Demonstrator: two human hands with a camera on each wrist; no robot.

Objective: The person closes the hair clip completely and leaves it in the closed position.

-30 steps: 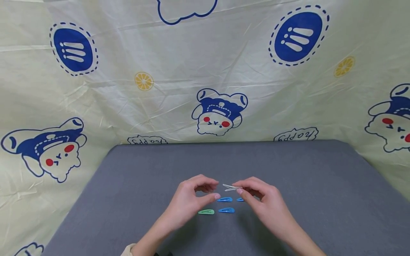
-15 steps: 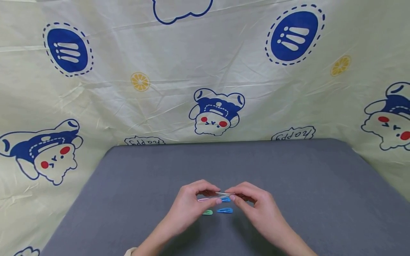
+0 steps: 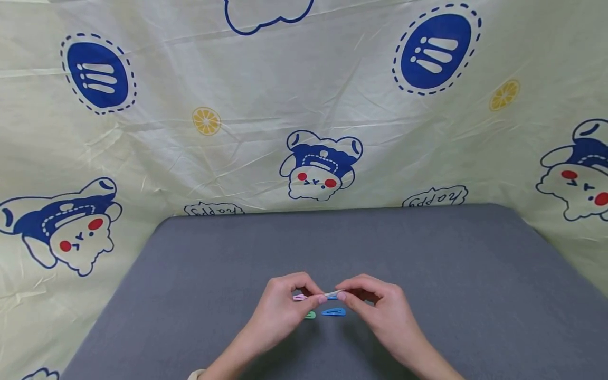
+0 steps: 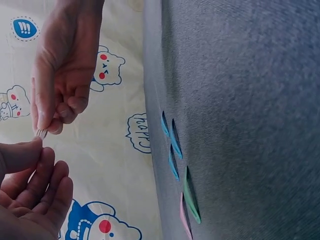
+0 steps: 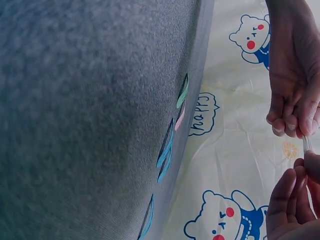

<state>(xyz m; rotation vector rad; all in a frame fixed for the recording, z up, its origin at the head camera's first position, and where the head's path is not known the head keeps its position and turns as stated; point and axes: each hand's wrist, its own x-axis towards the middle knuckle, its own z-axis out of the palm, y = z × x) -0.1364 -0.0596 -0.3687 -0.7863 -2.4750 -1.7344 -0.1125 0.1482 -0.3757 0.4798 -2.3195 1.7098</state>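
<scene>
A whitish snap hair clip [image 3: 331, 293] is held above the table between both hands. My left hand [image 3: 285, 302] pinches its left end between thumb and fingers; my right hand [image 3: 382, 301] pinches the other end. In the right wrist view the clip [image 5: 307, 144] spans the small gap between the fingertips. Below the hands lie a blue hair clip [image 3: 334, 312], a green hair clip [image 3: 310, 315] partly behind the left thumb, and a pink hair clip [image 3: 299, 297]. A second blue clip [image 3: 332, 298] is mostly covered by the held one. Another blue clip [image 5: 146, 220] shows in the right wrist view.
The clips lie on a grey cloth-covered table [image 3: 427, 253]. Behind it and at the sides hangs a pale printed sheet [image 3: 256, 158] with cartoon bears, blue ovals and orange slices.
A second ago only the right hand held the clip, its two leaves spread apart. The hands have come together, the left has taken the free end, and the leaves are now pressed together.
</scene>
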